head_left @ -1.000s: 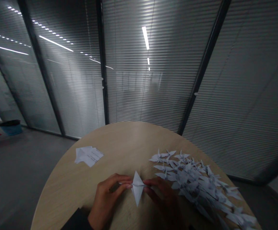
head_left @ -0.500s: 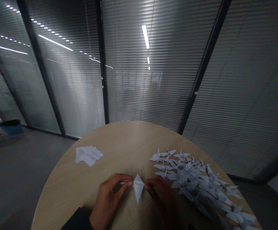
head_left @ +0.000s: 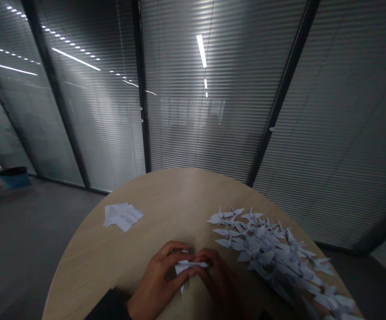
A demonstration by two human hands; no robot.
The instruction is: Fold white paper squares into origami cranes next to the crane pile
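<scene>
Between my two hands, just above the near part of the table, is a small piece of folded white paper (head_left: 183, 267). My left hand (head_left: 161, 278) has its thumb and fingers closed round the left and middle of it. On the other end, my right hand (head_left: 216, 273) pinches the paper between thumb and fingertips. One pointed tip hangs below the left thumb, and fingers cover part of the folds. To the right of my right hand lies a large heap of folded paper cranes (head_left: 266, 244), white with pointed wings.
A round wooden table (head_left: 176, 200) carries everything. Several white paper sheets (head_left: 123, 216), some with print, lie at its left. Glass panels with blinds (head_left: 199, 133) stand behind its far edge. Blue bins (head_left: 14, 178) stand on the floor at far left.
The folded paper was held upright as a kite shape by its side corners. Now it is turned and bent sideways, and my hands have come closer together over it.
</scene>
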